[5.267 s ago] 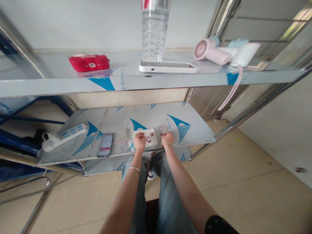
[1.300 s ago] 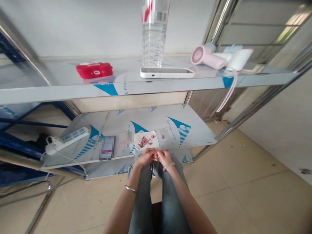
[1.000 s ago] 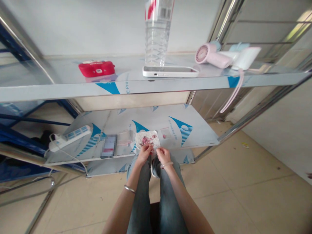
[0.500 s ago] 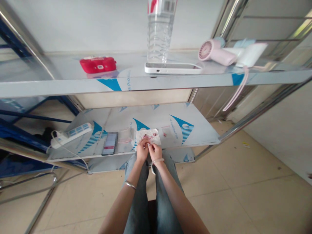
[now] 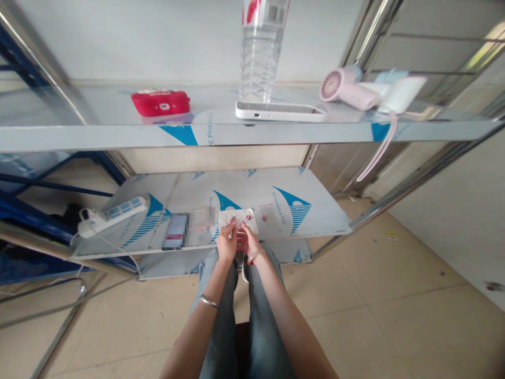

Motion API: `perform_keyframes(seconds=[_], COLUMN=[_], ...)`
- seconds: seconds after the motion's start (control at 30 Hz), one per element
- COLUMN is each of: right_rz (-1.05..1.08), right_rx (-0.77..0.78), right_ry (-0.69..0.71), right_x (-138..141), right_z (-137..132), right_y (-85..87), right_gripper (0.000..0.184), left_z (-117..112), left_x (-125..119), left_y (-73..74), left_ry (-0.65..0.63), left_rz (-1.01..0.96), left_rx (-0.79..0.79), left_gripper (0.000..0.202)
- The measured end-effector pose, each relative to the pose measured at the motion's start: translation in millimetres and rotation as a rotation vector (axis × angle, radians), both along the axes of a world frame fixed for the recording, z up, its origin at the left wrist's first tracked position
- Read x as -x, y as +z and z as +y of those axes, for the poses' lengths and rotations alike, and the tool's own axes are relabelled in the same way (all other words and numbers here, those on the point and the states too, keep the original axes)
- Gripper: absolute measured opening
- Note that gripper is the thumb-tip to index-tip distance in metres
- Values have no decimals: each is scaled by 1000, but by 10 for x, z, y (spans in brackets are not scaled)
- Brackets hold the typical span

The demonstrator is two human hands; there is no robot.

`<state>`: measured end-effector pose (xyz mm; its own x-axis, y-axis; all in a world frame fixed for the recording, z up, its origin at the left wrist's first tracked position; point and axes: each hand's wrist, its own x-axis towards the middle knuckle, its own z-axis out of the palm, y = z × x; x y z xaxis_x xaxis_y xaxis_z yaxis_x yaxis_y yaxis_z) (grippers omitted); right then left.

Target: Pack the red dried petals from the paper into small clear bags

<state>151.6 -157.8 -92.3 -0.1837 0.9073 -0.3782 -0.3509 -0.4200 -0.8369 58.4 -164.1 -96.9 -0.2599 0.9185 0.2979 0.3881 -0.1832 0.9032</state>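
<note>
A small white sheet [image 5: 225, 217], perhaps tissue or cloth, lies at the front edge of the lower shelf, with little red and pink pieces [image 5: 233, 219] scattered over it, too small to name. Just over its near edge, my left hand [image 5: 226, 243] is closed, thumb and fingertips pinched together. Close beside it, my right hand [image 5: 251, 244] has its fingers bent inward, meeting the left fingertips. Whatever lies between the fingers is too small to make out. Flat clear plastic bags lie on both sides of the sheet; the right bag [image 5: 270, 218] has a small red piece in it.
On the lower shelf [image 5: 260, 184] are a phone [image 5: 175, 231] and a white power strip [image 5: 118, 215] with a cable. Above, the upper shelf [image 5: 276, 132] carries a red case [image 5: 160, 103], a water bottle [image 5: 260, 63], a white-cased phone [image 5: 280, 111] and a pink handheld fan [image 5: 351, 90] with a dangling strap.
My right hand has rolled, so more of its inner fingers shows. Both hands stay together at the sheet's near edge. The view has shifted slightly.
</note>
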Motion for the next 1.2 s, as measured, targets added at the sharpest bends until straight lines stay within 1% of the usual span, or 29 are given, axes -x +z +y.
perform_keyframes(seconds=[0.1, 0.23, 0.3, 0.37, 0.43, 0.5, 0.57, 0.63, 0.7, 0.77, 0.87, 0.93, 1.0, 1.07, 1.13, 1.2], right_rz=[197, 436, 488, 501, 516, 539, 564, 586, 608, 613, 570, 521, 458, 358, 256, 186], right_rx=[158, 236, 243, 248, 248, 233, 198, 175, 164, 145, 106, 88, 36, -71, -183, -239], right_ry=[24, 27, 1, -14, -2, 31, 42, 18, -35, -108, -218, -264, -287, -316, -354, -388], right_x=[-16, -30, -39, -55, -76, -101, -124, -143, -157, -168, -177, -166, -130, -63, 26, 123], right_z=[44, 103, 143, 187, 229, 263, 286, 304, 330, 378, 492, 576, 639, 667, 660, 632], right_y=[43, 78, 68, 42, 12, -13, -27, -32, -34, -37, -44, -54, -73, -102, -141, -187], right_gripper=[38, 27, 19, 11, 9, 10, 10, 9, 6, 3, 7, 11, 16, 23, 33, 51], left_z=[5, 36, 54, 73, 91, 112, 137, 165, 196, 229, 296, 367, 460, 563, 646, 686], left_x=[7, 56, 85, 108, 122, 128, 132, 144, 169, 202, 232, 218, 179, 135, 105, 99], left_y=[5, 4, -7, -25, -40, -41, -25, -2, 10, -5, -61, -92, -99, -87, -76, -86], left_ry=[-47, -170, -177, -155, -142, -143, -140, -123, -82, -14, 93, 124, 109, 62, -17, -135], left_rz=[41, 102, 144, 185, 189, 143, 39, -123, -308, -476, -652, -770, -918, -1061, -1191, -1310], left_rx=[-24, -86, -92, -81, -70, -63, -48, -12, 37, 83, 123, 154, 207, 277, 345, 415], left_gripper=[19, 26, 27, 26, 24, 21, 19, 16, 20, 26, 29, 28, 29, 33, 40, 44])
